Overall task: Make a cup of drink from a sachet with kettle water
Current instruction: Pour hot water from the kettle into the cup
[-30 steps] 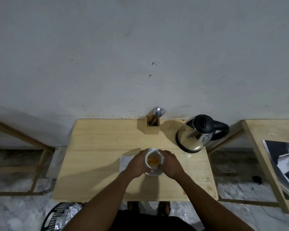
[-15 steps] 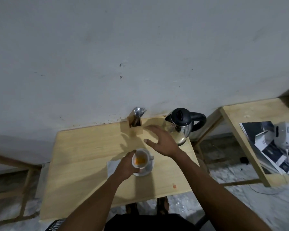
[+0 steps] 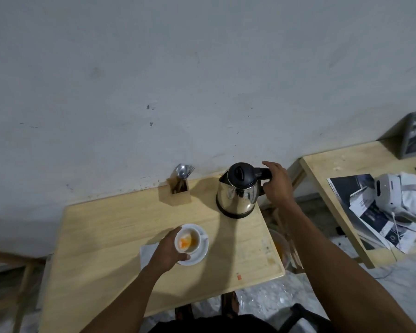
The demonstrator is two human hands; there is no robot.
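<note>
Left hand [image 3: 166,249] grips the cup [image 3: 190,239]; right hand [image 3: 277,186] hides the kettle [image 3: 238,194] handle, grip unclear.

Left arm [image 3: 130,292] extended forward, near centre. Left hand [image 3: 167,248] curled, fingers and thumb wrapping cup [image 3: 190,241]. Right arm [image 3: 334,260] stretched to far right. Right hand [image 3: 277,186] spread, fingers arched above thumb. I log no closure there.

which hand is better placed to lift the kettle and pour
Right. The right hand is at the handle of the kettle, while the left hand holds the cup on its saucer.
</note>
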